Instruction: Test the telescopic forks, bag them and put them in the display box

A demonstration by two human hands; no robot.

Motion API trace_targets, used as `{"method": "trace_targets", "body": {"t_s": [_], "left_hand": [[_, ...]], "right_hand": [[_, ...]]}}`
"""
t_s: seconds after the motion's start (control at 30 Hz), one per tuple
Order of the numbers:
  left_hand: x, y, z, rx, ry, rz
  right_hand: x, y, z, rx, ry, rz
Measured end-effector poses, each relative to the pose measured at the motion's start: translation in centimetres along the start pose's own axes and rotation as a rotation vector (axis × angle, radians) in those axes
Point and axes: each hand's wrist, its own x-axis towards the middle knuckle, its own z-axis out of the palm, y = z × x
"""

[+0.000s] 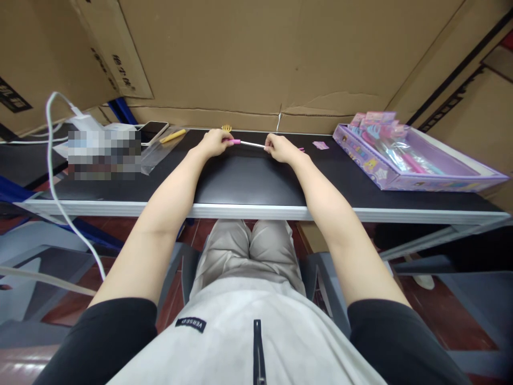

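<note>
A rod with a pink grip and a slim silver shaft (253,144), which looks like a telescopic back scratcher, stretches level between my two hands above the black tabletop. My left hand (216,143) is closed round its pink end. Toward the other end, my right hand (280,147) pinches the silver shaft, and a bit of pink (301,149) shows beyond that wrist. Just behind my left hand a small yellow claw (226,128) sticks up; whatever it joins is hidden.
At right stands a purple display box (430,183) with several bagged pink and blue scratchers. A pink card (320,145) lies nearer. Leftward are a clear bag (154,158) with a yellow handle (173,136), a phone (153,132) and a white cable (52,155). Cardboard (256,59) walls the back.
</note>
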Motion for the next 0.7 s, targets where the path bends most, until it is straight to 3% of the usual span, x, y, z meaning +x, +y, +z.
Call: {"method": "trace_targets", "body": {"t_s": [0.33, 0.7], "left_hand": [[-0.7, 1.8, -0.6, 0.034, -0.02, -0.04], [-0.5, 1.1, -0.7, -0.004, -0.032, -0.007]], "right_hand": [[0.3, 0.5, 0.3, 0.023, 0.039, -0.027], [-0.3, -0.1, -0.3, 0.028, 0.038, -0.039]]}}
